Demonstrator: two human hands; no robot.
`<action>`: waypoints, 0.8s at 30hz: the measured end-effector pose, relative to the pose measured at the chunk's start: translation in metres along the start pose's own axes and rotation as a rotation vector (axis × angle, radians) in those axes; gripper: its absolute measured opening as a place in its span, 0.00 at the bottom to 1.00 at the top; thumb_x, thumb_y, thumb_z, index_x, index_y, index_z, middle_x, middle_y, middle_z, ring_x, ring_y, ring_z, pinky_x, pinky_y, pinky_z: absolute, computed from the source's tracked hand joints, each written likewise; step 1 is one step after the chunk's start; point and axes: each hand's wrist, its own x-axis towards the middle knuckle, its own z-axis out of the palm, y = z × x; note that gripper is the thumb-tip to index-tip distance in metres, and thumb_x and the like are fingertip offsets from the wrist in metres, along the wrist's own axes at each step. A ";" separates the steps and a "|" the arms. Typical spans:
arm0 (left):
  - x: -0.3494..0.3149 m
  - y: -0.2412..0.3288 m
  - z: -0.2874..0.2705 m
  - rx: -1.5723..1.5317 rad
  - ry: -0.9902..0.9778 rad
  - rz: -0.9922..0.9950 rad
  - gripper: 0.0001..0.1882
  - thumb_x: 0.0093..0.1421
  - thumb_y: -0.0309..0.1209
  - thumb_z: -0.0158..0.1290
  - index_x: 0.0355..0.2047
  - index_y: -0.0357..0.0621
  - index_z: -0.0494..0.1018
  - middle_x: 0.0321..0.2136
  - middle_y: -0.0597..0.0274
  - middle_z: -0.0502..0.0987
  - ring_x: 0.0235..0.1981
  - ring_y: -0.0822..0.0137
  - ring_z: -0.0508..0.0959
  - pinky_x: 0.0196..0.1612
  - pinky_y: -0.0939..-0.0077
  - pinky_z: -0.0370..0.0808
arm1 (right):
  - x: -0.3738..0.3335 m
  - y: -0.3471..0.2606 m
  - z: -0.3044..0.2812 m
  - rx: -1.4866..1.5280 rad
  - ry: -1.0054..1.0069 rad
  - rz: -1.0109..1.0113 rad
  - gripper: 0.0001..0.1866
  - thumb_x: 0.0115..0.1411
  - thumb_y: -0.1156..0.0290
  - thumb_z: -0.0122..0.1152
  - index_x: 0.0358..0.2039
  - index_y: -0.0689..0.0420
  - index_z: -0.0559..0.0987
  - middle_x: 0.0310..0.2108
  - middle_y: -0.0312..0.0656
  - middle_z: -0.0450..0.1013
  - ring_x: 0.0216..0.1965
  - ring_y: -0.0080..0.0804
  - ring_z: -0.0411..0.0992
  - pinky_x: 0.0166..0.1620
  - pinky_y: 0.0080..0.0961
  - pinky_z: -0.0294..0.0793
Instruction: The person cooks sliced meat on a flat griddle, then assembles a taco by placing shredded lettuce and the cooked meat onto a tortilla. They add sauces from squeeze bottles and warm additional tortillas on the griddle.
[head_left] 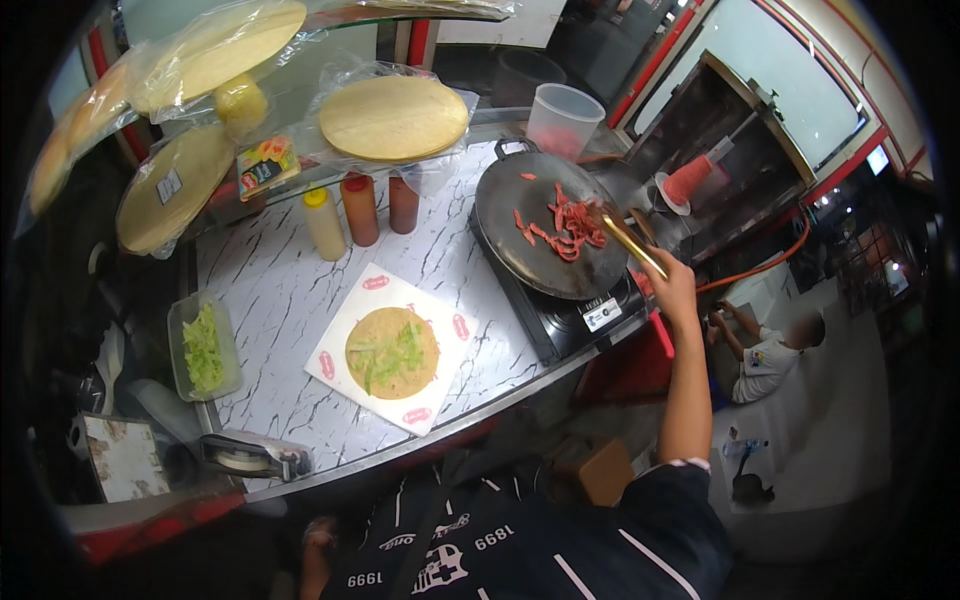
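My right hand (pixel 675 287) is closed round a slim gold-handled cooking utensil (pixel 632 243). Its far end reaches in among red meat strips (pixel 577 225) on a round dark griddle pan (pixel 510 235); whether it is tongs or a turner I cannot make out. Under the pan stands a black portable stove (pixel 590 325). Left of it, a flatbread (pixel 418 376) topped with shredded lettuce (pixel 385 358) lies on a printed white paper sheet (pixel 350 300). My left hand (pixel 318 535) hangs low beside my dark shirt, away from the counter, its fingers dim and unclear.
Three sauce bottles (pixel 360 212) stand at the counter's back, under a shelf with bagged flatbreads (pixel 393 118). A lettuce tub (pixel 232 365) and tape dispenser (pixel 255 457) sit left. Behind the pan are a clear bucket (pixel 562 118) and a red meat cone (pixel 688 182). A person (pixel 775 360) sits at right.
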 end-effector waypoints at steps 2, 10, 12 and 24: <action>-0.004 0.003 0.003 0.025 -0.045 -0.026 0.26 0.63 0.35 0.53 0.63 0.53 0.74 0.65 0.51 0.73 0.66 0.51 0.72 0.69 0.56 0.68 | -0.017 0.002 -0.001 -0.013 -0.072 0.006 0.21 0.61 0.64 0.70 0.53 0.57 0.83 0.42 0.57 0.82 0.46 0.51 0.82 0.49 0.38 0.78; 0.003 0.026 -0.008 0.092 -0.100 -0.059 0.26 0.63 0.35 0.53 0.63 0.53 0.74 0.65 0.51 0.72 0.66 0.50 0.72 0.69 0.56 0.68 | 0.002 -0.015 0.010 0.133 0.044 -0.083 0.17 0.61 0.68 0.68 0.50 0.58 0.84 0.37 0.58 0.81 0.40 0.53 0.82 0.43 0.40 0.78; 0.010 0.036 -0.015 0.111 -0.100 -0.053 0.26 0.63 0.35 0.53 0.63 0.53 0.74 0.65 0.51 0.72 0.66 0.50 0.72 0.69 0.56 0.68 | 0.019 -0.017 0.011 -0.026 -0.140 -0.139 0.17 0.62 0.67 0.68 0.50 0.56 0.84 0.37 0.57 0.81 0.40 0.54 0.81 0.43 0.42 0.79; 0.028 0.114 -0.005 0.057 0.004 -0.063 0.27 0.63 0.34 0.53 0.63 0.53 0.74 0.65 0.51 0.72 0.66 0.50 0.71 0.69 0.56 0.68 | 0.096 -0.007 0.009 -0.105 -0.272 -0.371 0.17 0.60 0.60 0.68 0.48 0.49 0.86 0.36 0.53 0.82 0.37 0.55 0.80 0.44 0.45 0.79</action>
